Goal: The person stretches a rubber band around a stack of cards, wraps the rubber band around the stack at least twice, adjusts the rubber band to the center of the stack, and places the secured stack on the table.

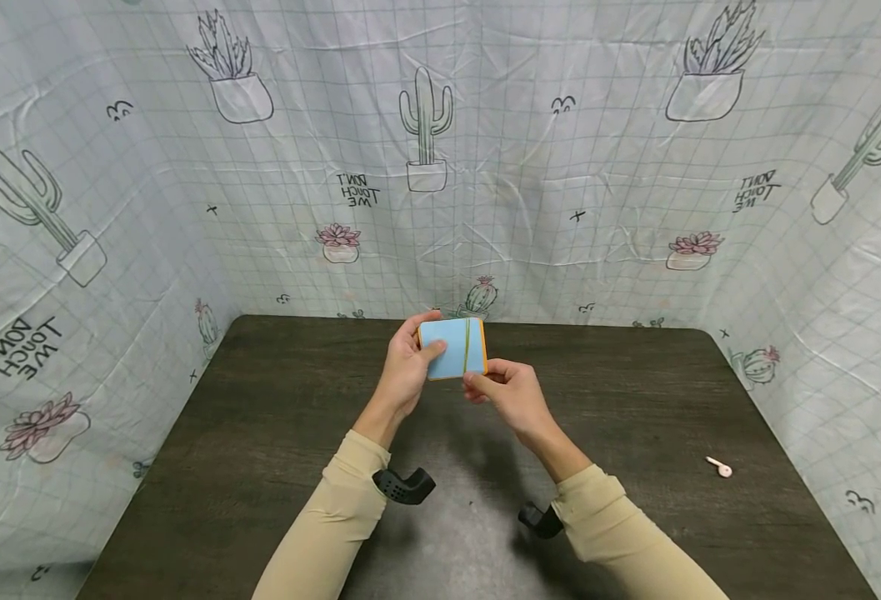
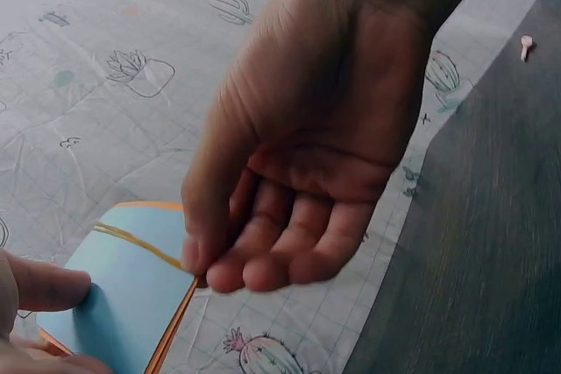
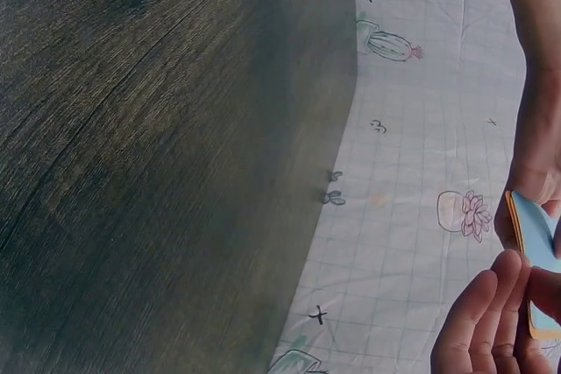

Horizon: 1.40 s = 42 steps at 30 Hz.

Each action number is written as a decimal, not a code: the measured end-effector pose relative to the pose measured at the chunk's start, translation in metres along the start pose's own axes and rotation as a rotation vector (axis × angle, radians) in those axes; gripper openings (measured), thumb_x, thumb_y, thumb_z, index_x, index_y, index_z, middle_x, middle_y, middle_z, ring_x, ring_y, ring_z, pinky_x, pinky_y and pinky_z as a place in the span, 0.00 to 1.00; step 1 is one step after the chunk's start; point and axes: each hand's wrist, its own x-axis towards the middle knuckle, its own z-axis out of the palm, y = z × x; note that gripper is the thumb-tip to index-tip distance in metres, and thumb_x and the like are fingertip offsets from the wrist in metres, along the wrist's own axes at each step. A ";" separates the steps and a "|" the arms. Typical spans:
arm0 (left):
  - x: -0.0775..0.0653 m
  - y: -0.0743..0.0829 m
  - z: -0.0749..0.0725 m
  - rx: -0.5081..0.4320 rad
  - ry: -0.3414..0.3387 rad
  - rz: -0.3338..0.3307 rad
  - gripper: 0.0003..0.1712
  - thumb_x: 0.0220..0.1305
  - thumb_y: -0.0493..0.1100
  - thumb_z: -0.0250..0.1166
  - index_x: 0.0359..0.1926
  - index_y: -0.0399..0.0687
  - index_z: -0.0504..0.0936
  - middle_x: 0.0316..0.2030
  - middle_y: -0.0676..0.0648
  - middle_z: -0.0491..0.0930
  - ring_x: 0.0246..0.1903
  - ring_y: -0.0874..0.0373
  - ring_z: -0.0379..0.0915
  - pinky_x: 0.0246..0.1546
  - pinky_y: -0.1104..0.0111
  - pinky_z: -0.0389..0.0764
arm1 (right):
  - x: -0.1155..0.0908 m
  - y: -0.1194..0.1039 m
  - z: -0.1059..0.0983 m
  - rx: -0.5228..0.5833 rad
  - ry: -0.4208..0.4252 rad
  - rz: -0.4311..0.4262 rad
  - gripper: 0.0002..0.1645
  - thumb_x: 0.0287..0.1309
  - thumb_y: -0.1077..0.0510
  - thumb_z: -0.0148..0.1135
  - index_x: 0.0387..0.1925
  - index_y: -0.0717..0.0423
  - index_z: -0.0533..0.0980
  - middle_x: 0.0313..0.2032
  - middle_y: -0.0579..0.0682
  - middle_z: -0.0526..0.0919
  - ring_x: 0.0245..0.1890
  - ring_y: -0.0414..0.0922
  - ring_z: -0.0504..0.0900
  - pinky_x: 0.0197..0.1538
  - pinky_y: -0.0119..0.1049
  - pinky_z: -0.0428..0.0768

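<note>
A small flat stack of light blue and orange cards or paper (image 1: pixel 449 337) is held up over the far half of the table. My left hand (image 1: pixel 406 367) grips its left side, thumb flat on the blue face. Around the stack near its right end runs a yellow rubber band (image 1: pixel 467 343). At the lower right corner, my right hand (image 1: pixel 511 396) pinches the edge where the band (image 2: pixel 136 240) crosses it, as the left wrist view shows. Orange edges show under the blue face in the right wrist view, where the stack (image 3: pixel 536 227) is partly cut off.
A pale pink wireless earbud (image 1: pixel 720 467) lies on the right of the dark wooden table (image 1: pixel 282 417). White cloth (image 1: pixel 515 217) printed with potted cacti hangs behind the table and along both sides. A black wrist mount (image 1: pixel 404 486) is on the left sleeve, another (image 1: pixel 539 521) on the right.
</note>
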 end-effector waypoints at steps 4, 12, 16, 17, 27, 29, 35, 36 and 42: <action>0.000 -0.002 0.002 -0.076 0.046 -0.028 0.17 0.74 0.30 0.56 0.60 0.32 0.74 0.46 0.43 0.79 0.42 0.57 0.75 0.39 0.67 0.79 | 0.000 0.000 -0.001 0.012 -0.020 0.007 0.14 0.65 0.64 0.66 0.41 0.76 0.79 0.33 0.64 0.86 0.33 0.53 0.87 0.42 0.47 0.85; -0.005 -0.012 0.003 0.235 0.051 0.107 0.16 0.81 0.43 0.47 0.51 0.33 0.73 0.33 0.45 0.74 0.30 0.57 0.70 0.32 0.66 0.73 | -0.002 0.000 -0.001 0.020 -0.024 0.012 0.15 0.65 0.65 0.66 0.42 0.79 0.78 0.31 0.60 0.86 0.31 0.46 0.87 0.44 0.50 0.84; -0.007 -0.013 0.005 0.304 0.015 0.155 0.14 0.82 0.43 0.44 0.55 0.35 0.67 0.37 0.43 0.73 0.33 0.55 0.69 0.35 0.64 0.71 | -0.001 -0.001 0.000 0.031 -0.038 0.011 0.13 0.64 0.66 0.66 0.42 0.77 0.79 0.30 0.58 0.87 0.30 0.46 0.87 0.44 0.51 0.84; -0.007 -0.013 0.005 0.308 0.019 0.154 0.14 0.82 0.42 0.44 0.55 0.35 0.66 0.38 0.43 0.72 0.34 0.56 0.68 0.36 0.64 0.71 | -0.001 -0.002 0.000 0.036 -0.039 0.013 0.13 0.64 0.66 0.66 0.42 0.76 0.79 0.30 0.58 0.87 0.30 0.46 0.87 0.44 0.51 0.84; -0.016 0.006 0.014 0.307 0.043 0.129 0.11 0.81 0.35 0.42 0.53 0.29 0.65 0.38 0.40 0.70 0.35 0.53 0.66 0.37 0.63 0.68 | 0.000 -0.005 -0.002 0.053 -0.100 0.042 0.14 0.64 0.64 0.67 0.44 0.75 0.80 0.33 0.59 0.87 0.33 0.48 0.88 0.45 0.53 0.83; -0.021 0.014 0.017 0.300 0.056 0.141 0.10 0.80 0.34 0.42 0.52 0.29 0.66 0.37 0.40 0.70 0.34 0.53 0.66 0.37 0.63 0.69 | 0.001 -0.005 -0.002 0.060 -0.105 0.046 0.14 0.63 0.64 0.67 0.44 0.74 0.80 0.33 0.59 0.87 0.32 0.49 0.88 0.46 0.56 0.82; -0.011 -0.011 0.010 0.271 0.086 0.137 0.12 0.81 0.40 0.44 0.51 0.34 0.66 0.37 0.43 0.70 0.34 0.56 0.66 0.35 0.64 0.68 | 0.001 -0.005 -0.001 0.066 -0.116 0.060 0.16 0.63 0.64 0.67 0.44 0.78 0.79 0.31 0.58 0.87 0.30 0.47 0.88 0.44 0.54 0.83; -0.008 -0.017 0.009 0.258 0.080 0.128 0.12 0.82 0.41 0.44 0.52 0.35 0.66 0.38 0.44 0.70 0.34 0.56 0.66 0.36 0.65 0.68 | 0.001 -0.005 0.000 0.072 -0.121 0.063 0.16 0.63 0.65 0.67 0.44 0.79 0.79 0.31 0.59 0.87 0.30 0.48 0.88 0.43 0.52 0.84; -0.011 -0.018 0.016 0.233 0.012 0.075 0.13 0.82 0.43 0.43 0.54 0.37 0.66 0.38 0.45 0.70 0.34 0.56 0.67 0.36 0.66 0.70 | -0.001 -0.002 0.008 0.089 -0.157 0.059 0.13 0.64 0.65 0.67 0.41 0.76 0.80 0.30 0.61 0.87 0.29 0.48 0.88 0.40 0.47 0.85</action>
